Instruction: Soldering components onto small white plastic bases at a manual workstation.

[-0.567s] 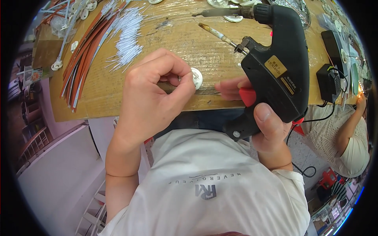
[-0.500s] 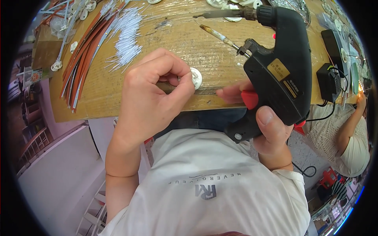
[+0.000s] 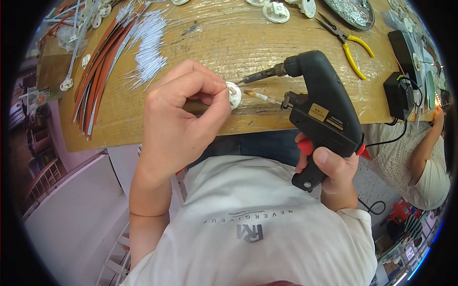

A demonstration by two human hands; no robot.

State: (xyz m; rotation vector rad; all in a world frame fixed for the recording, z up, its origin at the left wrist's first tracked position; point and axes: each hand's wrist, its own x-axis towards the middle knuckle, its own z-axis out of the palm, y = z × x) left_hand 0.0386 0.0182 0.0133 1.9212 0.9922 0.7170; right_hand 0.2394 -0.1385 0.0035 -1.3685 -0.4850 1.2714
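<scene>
Nearest you was your pale, short-sleeved fabric shirt (image 3: pixel 272 190). Past it, your right hand (image 3: pixel 334 169) gripped the handle of a black plastic soldering gun (image 3: pixel 329 105) with a red trigger (image 3: pixel 305 146). Further left, your left hand (image 3: pixel 186 105) had its thumb and forefinger pinched closed at the left edge of a white, round plastic disc (image 3: pixel 234 96) near the front of the brown wooden table (image 3: pixel 200 43). (Whether those fingertips gripped the disc or something hidden, you could not tell from this view.) The gun's dark tip (image 3: pixel 243 79) and brownish feed tube (image 3: pixel 257 96) pointed at the disc's right side. Beyond your left hand lay flat orange-brown strips (image 3: pixel 105 66) and a pile of thin white wires (image 3: pixel 150 57); far right, yellow-handled metal pliers (image 3: pixel 343 38) lay near a dark round dish (image 3: pixel 339 17) of silvery bits.
</scene>
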